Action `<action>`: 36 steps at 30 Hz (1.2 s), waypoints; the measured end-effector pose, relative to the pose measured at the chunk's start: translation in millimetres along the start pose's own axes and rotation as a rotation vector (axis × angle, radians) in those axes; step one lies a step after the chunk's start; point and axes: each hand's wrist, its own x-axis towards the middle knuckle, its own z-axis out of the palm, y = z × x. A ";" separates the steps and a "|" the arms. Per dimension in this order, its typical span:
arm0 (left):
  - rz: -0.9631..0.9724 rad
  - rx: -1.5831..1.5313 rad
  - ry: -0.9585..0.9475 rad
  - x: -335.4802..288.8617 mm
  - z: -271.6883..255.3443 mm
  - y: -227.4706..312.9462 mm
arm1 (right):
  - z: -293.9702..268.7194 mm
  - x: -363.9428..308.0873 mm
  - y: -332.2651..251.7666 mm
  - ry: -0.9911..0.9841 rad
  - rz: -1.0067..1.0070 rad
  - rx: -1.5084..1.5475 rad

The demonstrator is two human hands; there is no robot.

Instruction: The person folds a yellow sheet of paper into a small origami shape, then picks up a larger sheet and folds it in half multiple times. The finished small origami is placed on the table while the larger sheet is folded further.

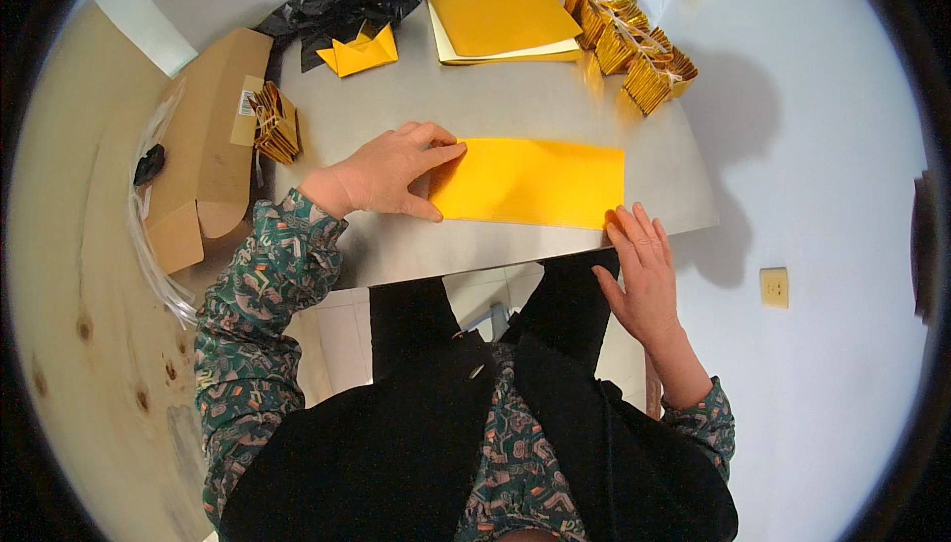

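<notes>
A yellow folded sheet of paper (535,183) lies flat as a long rectangle near the front of the metal table (396,257). My left hand (391,173) rests at its left end, thumb by the lower corner and index finger on the upper one, the two spread apart. At the lower right corner, the fingertips of my right hand (642,270) touch the paper's edge. That hand's fingers are stretched out, its thumb held away from them. Neither hand closes round anything.
Gold sheets (500,12) are stacked at the back. Bundles of pleated gold paper (619,32) tied with white string lie right of them. A folded yellow paper piece (362,52) sits by black plastic (342,9). Leftward are a pleated bundle (274,124) and an open cardboard box (213,126).
</notes>
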 end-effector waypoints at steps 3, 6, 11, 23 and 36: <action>-0.019 -0.067 0.036 -2.5 0.2 -0.7 | 5.2 8.7 11.7 0.034 -0.043 0.115; -0.009 -0.090 0.061 -6.4 5.1 -2.3 | 10.7 15.9 22.7 0.080 -0.059 0.190; 0.017 -0.067 0.077 -12.4 16.8 3.0 | 17.3 27.8 39.8 0.127 -0.050 0.214; 0.013 -0.067 0.344 -29.1 26.7 53.0 | -16.5 62.2 56.9 0.222 -0.046 0.552; -0.540 -0.056 0.498 -5.6 26.7 36.6 | 27.8 130.3 40.7 0.141 0.273 0.543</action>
